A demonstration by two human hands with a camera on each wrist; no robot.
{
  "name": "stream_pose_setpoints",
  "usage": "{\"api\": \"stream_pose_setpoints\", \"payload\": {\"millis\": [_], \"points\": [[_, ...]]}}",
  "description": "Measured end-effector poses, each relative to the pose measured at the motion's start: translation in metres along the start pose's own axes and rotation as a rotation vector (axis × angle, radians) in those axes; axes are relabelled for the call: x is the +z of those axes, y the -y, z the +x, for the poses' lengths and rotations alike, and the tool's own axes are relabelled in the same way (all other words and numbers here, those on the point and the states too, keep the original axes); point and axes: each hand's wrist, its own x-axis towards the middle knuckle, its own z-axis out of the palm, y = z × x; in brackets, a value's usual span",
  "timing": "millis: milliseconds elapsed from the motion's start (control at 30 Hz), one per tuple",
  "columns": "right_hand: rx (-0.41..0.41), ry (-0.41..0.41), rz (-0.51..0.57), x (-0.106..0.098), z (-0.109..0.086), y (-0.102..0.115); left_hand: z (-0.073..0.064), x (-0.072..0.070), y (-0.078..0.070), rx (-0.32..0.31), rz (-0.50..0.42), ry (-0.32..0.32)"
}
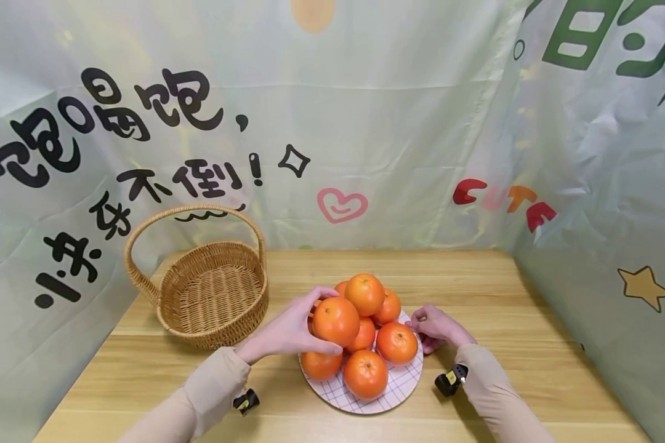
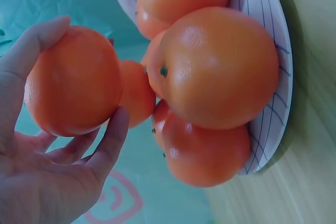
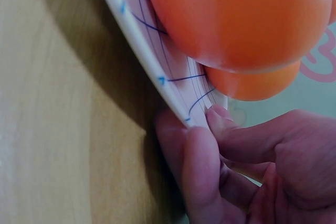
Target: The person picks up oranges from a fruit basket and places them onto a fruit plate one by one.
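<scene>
My left hand [image 1: 294, 326] grips an orange [image 1: 335, 322] at the left of the pile, thumb on the near side and fingers round the far side. In the left wrist view that orange [image 2: 73, 81] sits in the curled fingers, beside the other fruit. A round white plate [image 1: 403, 387] with a blue grid carries several more oranges, one orange [image 1: 365, 295] resting on top of others at the back. At the plate's right rim, my right hand [image 1: 436, 328] pinches the edge; the right wrist view shows thumb above and fingers [image 3: 202, 156] at the rim.
A wicker basket [image 1: 255, 311] with a tall arched handle stands at the back left of the wooden table [image 1: 449, 271], with nothing inside it. Printed cloth [image 1: 410, 135] hangs behind and along both sides of the table.
</scene>
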Motion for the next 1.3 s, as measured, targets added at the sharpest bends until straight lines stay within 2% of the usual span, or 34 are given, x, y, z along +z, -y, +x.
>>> {"api": "stream_pose_setpoints", "payload": {"millis": [333, 667, 1300], "points": [[0.003, 0.000, 0.004, 0.000, 0.001, 0.000, 0.002, 0.012, 0.001, 0.019, 0.016, 0.015], [0.005, -0.003, 0.005, 0.000, 0.001, 0.000, 0.003, 0.020, 0.002, 0.013, 0.127, 0.010], [0.010, -0.002, 0.008, 0.000, 0.000, 0.001, 0.006, 0.026, 0.003, 0.016, 0.122, 0.029]]}}
